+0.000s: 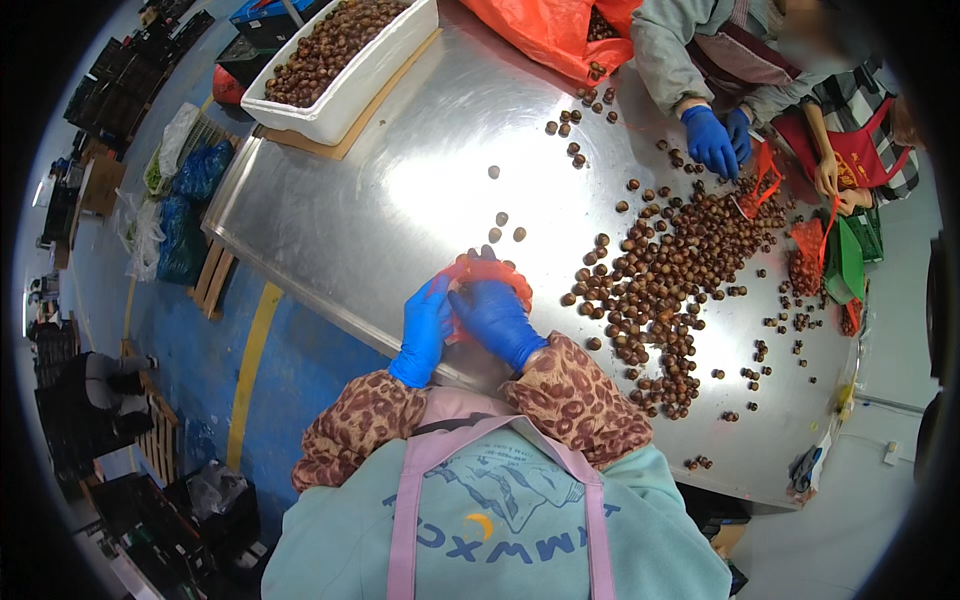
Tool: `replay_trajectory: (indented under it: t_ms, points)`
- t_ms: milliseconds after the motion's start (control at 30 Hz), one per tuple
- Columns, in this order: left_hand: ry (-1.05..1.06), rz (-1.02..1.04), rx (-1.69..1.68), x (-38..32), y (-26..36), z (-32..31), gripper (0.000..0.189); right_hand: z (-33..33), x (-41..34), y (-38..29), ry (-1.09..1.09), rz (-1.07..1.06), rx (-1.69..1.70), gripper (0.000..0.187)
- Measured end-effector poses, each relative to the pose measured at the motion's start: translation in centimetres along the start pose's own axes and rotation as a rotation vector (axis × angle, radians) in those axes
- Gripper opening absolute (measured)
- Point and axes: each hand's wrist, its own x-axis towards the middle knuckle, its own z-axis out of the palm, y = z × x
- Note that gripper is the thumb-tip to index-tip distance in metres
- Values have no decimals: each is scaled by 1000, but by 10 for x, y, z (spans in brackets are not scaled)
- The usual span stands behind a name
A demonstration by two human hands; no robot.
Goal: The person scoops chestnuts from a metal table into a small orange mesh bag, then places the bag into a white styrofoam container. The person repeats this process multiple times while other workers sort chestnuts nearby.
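Observation:
A red mesh bag (519, 283) is bunched between my two blue-gloved hands at the near edge of the steel table. My left hand (426, 322) pinches the mesh on its left side. Over the bag lies my right hand (491, 315), partly wrapped by the mesh, its fingers bent away from me and partly hidden. A few round brown nuts show at the bag's far side, and several loose ones (502, 219) rest just beyond it. To the right of my right hand spreads a large heap of the same nuts (660, 277).
A white foam box (300, 120) full of nuts stands on cardboard at the far left. An orange-red plastic bag (555, 37) lies at the far edge. Across the table a co-worker's gloved hands (709, 141) reach over the nuts; another person handles red mesh near a green scoop (844, 259).

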Motion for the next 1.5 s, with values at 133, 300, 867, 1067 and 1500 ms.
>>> replay_trajectory:
  t_ms: [133, 300, 867, 1067, 1500]
  points:
    - [46, -73, 27, 3, 4, 2, 32, -20, -4, -11, 7, -20, -222, 35]
    - [-34, -45, 42, -1, 13, 7, 36, -57, 5, -22, 182, 67, 86, 29]
    - [-20, -66, 87, 11, 12, 2, 35, -44, 125, 64, 243, -442, -512, 35]
    - [-31, -53, 98, 13, 6, 1, 33, -45, 86, 98, 280, -368, -583, 11]
    - [-20, -39, 117, 4, 1, 3, 31, -108, -35, 167, 544, 183, -738, 24]
